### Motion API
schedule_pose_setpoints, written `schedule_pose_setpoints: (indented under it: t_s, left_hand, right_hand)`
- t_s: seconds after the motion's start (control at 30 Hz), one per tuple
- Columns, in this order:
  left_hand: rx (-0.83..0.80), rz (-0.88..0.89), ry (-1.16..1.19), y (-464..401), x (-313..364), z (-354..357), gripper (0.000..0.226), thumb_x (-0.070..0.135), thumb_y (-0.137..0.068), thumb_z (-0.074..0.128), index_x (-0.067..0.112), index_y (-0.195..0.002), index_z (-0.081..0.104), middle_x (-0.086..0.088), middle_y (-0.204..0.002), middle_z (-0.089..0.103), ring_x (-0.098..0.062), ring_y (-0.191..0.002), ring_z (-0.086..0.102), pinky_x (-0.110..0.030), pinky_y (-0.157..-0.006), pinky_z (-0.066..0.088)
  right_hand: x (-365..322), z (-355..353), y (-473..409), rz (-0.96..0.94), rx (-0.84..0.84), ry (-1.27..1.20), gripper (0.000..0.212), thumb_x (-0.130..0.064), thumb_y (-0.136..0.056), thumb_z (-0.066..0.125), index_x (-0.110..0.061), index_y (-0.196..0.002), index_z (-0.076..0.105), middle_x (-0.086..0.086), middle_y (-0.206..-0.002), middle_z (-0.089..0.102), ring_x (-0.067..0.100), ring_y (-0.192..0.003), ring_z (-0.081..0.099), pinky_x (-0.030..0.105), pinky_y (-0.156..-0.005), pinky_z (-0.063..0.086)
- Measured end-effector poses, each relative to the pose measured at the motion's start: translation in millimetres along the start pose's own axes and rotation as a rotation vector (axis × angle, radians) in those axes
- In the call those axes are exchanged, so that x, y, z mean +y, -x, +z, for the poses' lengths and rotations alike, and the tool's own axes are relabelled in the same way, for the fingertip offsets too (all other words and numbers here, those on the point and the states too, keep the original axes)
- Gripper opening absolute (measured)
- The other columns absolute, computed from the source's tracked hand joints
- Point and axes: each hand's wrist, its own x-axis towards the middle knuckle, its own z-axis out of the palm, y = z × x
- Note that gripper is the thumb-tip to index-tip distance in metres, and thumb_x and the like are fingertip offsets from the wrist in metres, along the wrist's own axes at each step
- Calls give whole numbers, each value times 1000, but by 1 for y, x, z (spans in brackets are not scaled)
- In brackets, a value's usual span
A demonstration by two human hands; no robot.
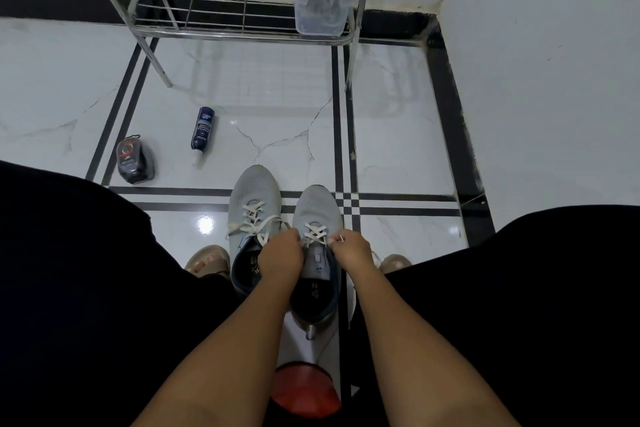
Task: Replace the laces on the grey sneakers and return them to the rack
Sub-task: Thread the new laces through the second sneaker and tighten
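Between knees: hands pinching right sneaker lace.

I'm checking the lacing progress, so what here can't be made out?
Head view only:
- Upper eyelets of the right sneaker: covered by the left hand and right hand.
- Contents of the clear box on the rack: blurred.
- Rack's top: cut off by the frame edge.
- Bottle label: too small.
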Motion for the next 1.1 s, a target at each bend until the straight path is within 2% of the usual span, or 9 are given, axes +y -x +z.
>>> schedule_pose_setpoints:
  t_s: [0.13, 0.23, 0.5, 0.67, 0.73, 0.83, 0.93, 1.03, 1.1]
  left_hand:
    - [4, -12, 0, -4, 0, 2, 20, 23, -97, 46, 13, -106, 61, -11, -103, 65, -30, -94, 62, -35, -69, 44]
    - [8, -30, 25, -6, -1, 2, 22, 24, -95, 47, 11, -105, 61, -12, -104, 65, -31, -96, 62, -36, -71, 46]
    - [9, -105, 79, -5, -1, -2, 23, 26, -93, 48, 9, -103, 61, -14, -102, 65, -32, -94, 62, -35, -69, 45]
    - [25, -113, 241, 3, 4, -6, 33, 37, -90, 55, 11, -109, 51, -11, -106, 61, -32, -96, 60, -36, -72, 44]
    - [-30, -135, 207, 9, 9, -8, 44, 45, -86, 61, 10, -111, 50, -10, -109, 59, -32, -100, 59, -35, -73, 44]
    - [-96, -102, 47, 15, 10, -4, 28, 29, -92, 58, 7, -109, 60, -12, -109, 64, -31, -102, 61, -36, -76, 49]
    - [-87, -157, 144, 14, 0, -3, 25, 22, -93, 54, 12, -109, 69, -13, -108, 67, -31, -101, 62, -35, -80, 49]
    - [-147, -217, 284, 13, -7, -8, 25, 22, -93, 56, 17, -112, 71, -12, -116, 66, -31, -108, 60, -33, -87, 47]
    - [-162, -236, 330, 13, -9, -7, 25, 21, -94, 55, 18, -114, 70, -10, -120, 65, -29, -111, 59, -31, -89, 46]
  right_hand:
    - [2, 1, -8, 42, -26, 43, 23, -20, -93, 54, -21, -70, 54, 5, -88, 62, 24, -88, 57, 26, -71, 41]
    - [6, 3, -13, 80, 18, 125, 12, -24, -93, 54, -18, -88, 62, 7, -106, 66, 27, -99, 61, 28, -74, 44]
    - [8, 1, -11, 206, 70, 234, 28, -18, -92, 49, -12, -117, 62, 11, -121, 62, 30, -108, 60, 31, -76, 46]
    - [-13, -15, -15, 227, 142, -41, 39, -27, -96, 45, -1, -124, 55, 18, -124, 58, 34, -108, 60, 31, -79, 46]
    - [-32, -27, -15, 135, 211, -114, 31, -15, -94, 43, 3, -114, 58, 19, -121, 57, 34, -102, 59, 29, -72, 44]
    - [-49, -35, -5, -32, 265, -99, 25, 0, -90, 42, 0, -100, 64, 15, -111, 62, 31, -100, 59, 35, -77, 52]
    - [-43, -21, 5, -55, 149, -126, 18, -5, -87, 55, -13, -97, 67, 12, -110, 69, 29, -101, 64, 42, -91, 53]
    - [-32, 2, 15, -49, 7, 48, 19, -11, -84, 62, -22, -69, 62, 6, -99, 71, 24, -94, 65, 35, -84, 53]
    - [-28, 13, 22, -75, 12, 114, 25, -13, -87, 59, -26, -66, 59, 4, -97, 70, 23, -92, 65, 30, -78, 51]
